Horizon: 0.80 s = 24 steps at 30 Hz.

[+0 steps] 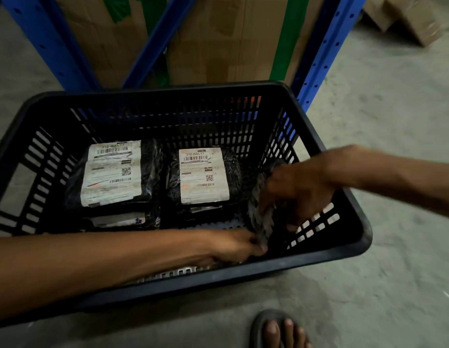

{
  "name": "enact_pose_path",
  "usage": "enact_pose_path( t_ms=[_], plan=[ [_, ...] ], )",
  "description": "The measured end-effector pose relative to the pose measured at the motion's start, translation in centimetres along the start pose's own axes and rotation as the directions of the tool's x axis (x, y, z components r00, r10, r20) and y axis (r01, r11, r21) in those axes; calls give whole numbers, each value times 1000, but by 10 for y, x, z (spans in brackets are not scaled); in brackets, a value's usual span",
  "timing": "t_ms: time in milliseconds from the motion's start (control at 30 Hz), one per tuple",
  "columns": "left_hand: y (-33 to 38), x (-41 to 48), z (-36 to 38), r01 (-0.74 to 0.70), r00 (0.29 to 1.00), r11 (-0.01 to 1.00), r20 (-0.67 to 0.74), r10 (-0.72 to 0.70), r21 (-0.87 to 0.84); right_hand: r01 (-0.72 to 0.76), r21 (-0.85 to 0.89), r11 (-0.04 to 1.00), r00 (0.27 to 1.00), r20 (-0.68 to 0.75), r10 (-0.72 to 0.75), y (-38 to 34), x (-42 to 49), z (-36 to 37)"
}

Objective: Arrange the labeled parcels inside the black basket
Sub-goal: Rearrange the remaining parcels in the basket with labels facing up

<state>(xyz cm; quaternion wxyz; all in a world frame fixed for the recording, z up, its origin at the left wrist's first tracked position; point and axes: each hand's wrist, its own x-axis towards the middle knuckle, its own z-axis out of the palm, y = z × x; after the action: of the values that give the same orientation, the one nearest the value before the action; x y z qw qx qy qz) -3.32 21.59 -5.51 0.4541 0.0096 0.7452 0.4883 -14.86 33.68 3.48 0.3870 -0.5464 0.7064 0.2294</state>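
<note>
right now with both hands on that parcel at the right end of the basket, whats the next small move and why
Probably tip the parcel down flat. It stands on edge between the left hand and right hand, while two parcels lie label-up, and bare basket floor shows beside it.

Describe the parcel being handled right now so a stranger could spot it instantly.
Start at the black basket on the concrete floor and look to its right end. There both hands, left and right, hold one black-wrapped parcel. Unlike the two parcels lying flat with white labels facing up, this one stands on edge, its label not readable.
</note>
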Motion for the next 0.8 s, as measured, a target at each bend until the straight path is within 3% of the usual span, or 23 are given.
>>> enact_pose_path(
  t_ms=[67,167,200,267,300,367,433,500,567,700,800],
  plan=[
    [-2,-23,-18,-5,1000,1000,25,5,-17,77,339,938,997,-35,-69,12,-13,-21],
    [0,-72,-53,-65,996,984,-64,55,-165,171,677,716,980,-191,-53,33,-31,-45],
    [-3,-84,-65,-122,986,961,-139,89,-247,198,766,612,971,-238,-17,41,-33,-49],
    [-7,-107,-85,-264,953,860,-256,162,-436,243,924,296,957,-279,82,52,-30,-54],
    [-8,-115,-92,-319,936,786,-303,176,-529,269,955,122,950,-284,132,52,-26,-55],
    [-8,-120,-103,-387,891,694,-441,112,-607,295,951,-92,925,-260,278,50,-9,-54],
    [-4,-114,-108,-410,797,715,-604,-22,-566,291,922,-255,887,-160,433,45,12,-51],
    [1,-100,-109,-381,722,735,-677,-142,-561,298,871,-391,857,-63,512,39,31,-50],
    [1,-85,-113,-345,673,746,-704,-226,-570,324,841,-433,863,-75,500,28,45,-51],
    [-2,-60,-131,-290,581,813,-768,-270,-505,420,845,-330,806,-180,565,15,71,-43],
    [-6,-50,-142,-178,517,894,-812,-270,-410,471,844,-258,710,-190,678,16,94,-34]
  ],
)
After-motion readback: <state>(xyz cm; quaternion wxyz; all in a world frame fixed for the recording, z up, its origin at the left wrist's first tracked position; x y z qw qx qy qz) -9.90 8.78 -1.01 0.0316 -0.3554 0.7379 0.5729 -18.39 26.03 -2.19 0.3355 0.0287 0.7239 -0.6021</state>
